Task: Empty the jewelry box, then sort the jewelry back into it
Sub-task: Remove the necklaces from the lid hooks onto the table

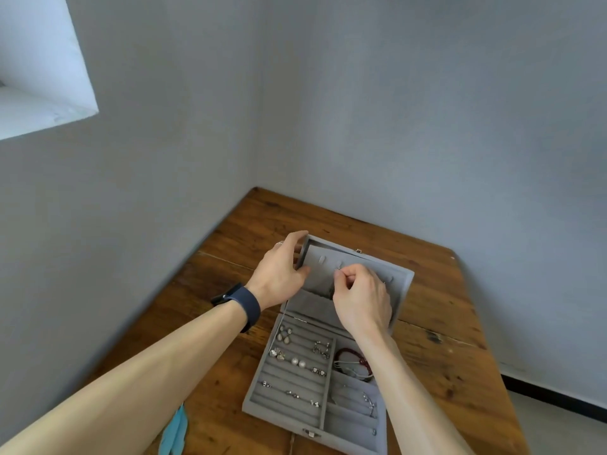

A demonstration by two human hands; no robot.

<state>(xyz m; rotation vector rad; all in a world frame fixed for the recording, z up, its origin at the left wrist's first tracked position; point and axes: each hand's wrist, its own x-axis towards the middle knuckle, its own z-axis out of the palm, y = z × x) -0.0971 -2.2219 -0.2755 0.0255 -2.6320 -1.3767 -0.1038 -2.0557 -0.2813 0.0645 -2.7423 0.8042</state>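
A grey velvet jewelry box [253,397] lies open on the wooden table, its lid [402,290] standing up at the back. My left hand [279,274] grips the lid's left edge. My right hand [359,298] pinches a thin necklace chain [335,274] against the lid's inner face, near its small hooks. In the tray, several earrings and rings [297,361] sit in the ring rolls on the left. A red bracelet [353,357] and silver bangles [368,402] lie in the compartments on the right.
The wooden table [437,349] fills a corner between two grey walls. A light blue object [174,435] shows at the table's near left edge. My left wrist wears a dark blue watch band [246,303].
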